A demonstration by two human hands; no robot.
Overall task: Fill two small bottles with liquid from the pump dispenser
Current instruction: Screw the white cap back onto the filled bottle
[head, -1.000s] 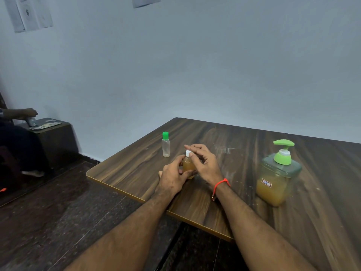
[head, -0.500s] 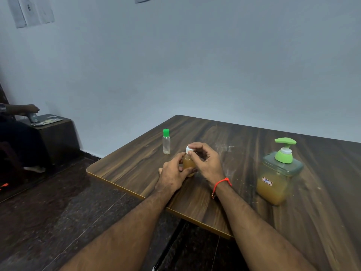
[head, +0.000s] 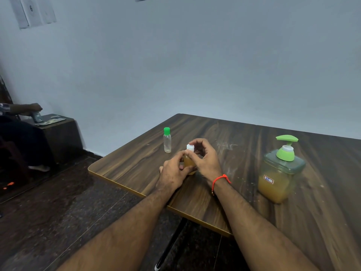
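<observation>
A small bottle (head: 188,163) full of amber liquid stands on the wooden table (head: 244,153), gripped round its body by my left hand (head: 173,173). My right hand (head: 205,159) pinches its white cap (head: 190,148) at the bottle's top. A second small bottle (head: 167,140), clear with a green cap, stands upright just behind and to the left, untouched. The pump dispenser (head: 281,171), a clear square jar of amber liquid with a green pump head, stands to the right, apart from both hands.
The table's near-left edge (head: 125,186) runs close under my left wrist. A dark low cabinet (head: 60,137) stands against the wall at far left, where another person's hand (head: 33,108) rests. Dark tiled floor lies below.
My right hand's fingers have curled tighter over the white cap, from lying flat on it to pinching it. The left hand and bottle stayed put. The view shifted slightly.
</observation>
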